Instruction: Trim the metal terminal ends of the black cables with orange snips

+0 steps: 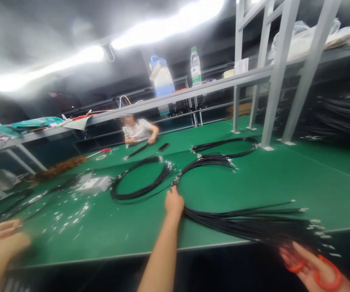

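Note:
My left hand [175, 200] is closed around a bundle of black cables [211, 219], whose loose silver-tipped ends spread to the right along the bench's front edge. Part of this bundle curves up behind the hand. At the lower right, my right hand [311, 265] carries red-handled scissors [328, 278], the loops around its fingers and the blades not visible. Its fingers are under the cable ends, blurred, and whether they touch them is hard to tell. A coiled cable bundle [117, 194] lies left of my left hand.
A nearby person's blurred hand [4, 241] is at the left edge. Another person [140, 129] sits across the green bench [144, 239]. A phone [164, 147], a further cable bundle [238, 154] and scattered small pieces [71, 217] lie on it. Metal posts [276, 81] support a shelf [217, 85] with a bottle [195, 67].

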Action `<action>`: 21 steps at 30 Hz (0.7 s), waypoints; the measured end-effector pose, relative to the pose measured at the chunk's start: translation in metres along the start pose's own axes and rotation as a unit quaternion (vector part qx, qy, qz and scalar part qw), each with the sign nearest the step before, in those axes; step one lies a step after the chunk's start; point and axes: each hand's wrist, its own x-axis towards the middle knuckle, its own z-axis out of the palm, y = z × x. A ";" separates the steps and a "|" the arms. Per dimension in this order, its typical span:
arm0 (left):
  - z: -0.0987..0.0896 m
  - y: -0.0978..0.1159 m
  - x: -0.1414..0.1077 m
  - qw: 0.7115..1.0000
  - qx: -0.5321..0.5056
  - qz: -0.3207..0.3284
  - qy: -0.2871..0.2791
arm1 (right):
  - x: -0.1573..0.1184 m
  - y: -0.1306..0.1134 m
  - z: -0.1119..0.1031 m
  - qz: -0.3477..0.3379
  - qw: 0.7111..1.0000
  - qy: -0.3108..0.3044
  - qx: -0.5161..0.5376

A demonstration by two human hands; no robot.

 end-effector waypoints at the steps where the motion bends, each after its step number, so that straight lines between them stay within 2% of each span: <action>1: -0.002 0.000 0.004 1.000 0.001 0.002 0.004 | 0.002 0.001 0.001 0.005 1.000 -0.007 0.002; 4: -0.013 0.000 0.010 1.000 0.014 0.014 0.023 | 0.005 0.001 0.006 0.039 0.998 0.018 0.036; 6: -0.021 0.004 0.006 0.998 0.023 0.039 0.043 | 0.002 -0.001 0.011 0.061 0.995 0.037 0.068; 7: -0.024 0.008 0.000 0.996 0.025 0.062 0.052 | -0.002 -0.003 0.013 0.065 0.994 0.034 0.079; 8: -0.026 0.015 -0.008 0.994 0.020 0.094 0.060 | -0.007 -0.005 0.014 0.055 0.994 -0.001 0.090; 10: -0.026 0.033 -0.031 0.981 -0.006 0.186 0.060 | -0.017 -0.008 0.015 0.036 0.994 -0.002 0.100; 12: -0.019 0.055 -0.059 0.955 -0.044 0.291 0.039 | -0.023 -0.009 0.010 0.015 0.994 0.017 0.105; 16: 0.005 0.091 -0.116 0.875 -0.085 0.476 -0.021 | -0.035 -0.006 -0.011 -0.023 0.992 0.071 0.105; 18: 0.021 0.102 -0.131 0.853 -0.075 0.516 -0.024 | -0.044 -0.003 -0.021 -0.035 0.990 0.086 0.106; 21: 0.041 0.110 -0.132 0.847 -0.050 0.529 -0.014 | -0.057 0.002 -0.030 -0.042 0.990 0.087 0.106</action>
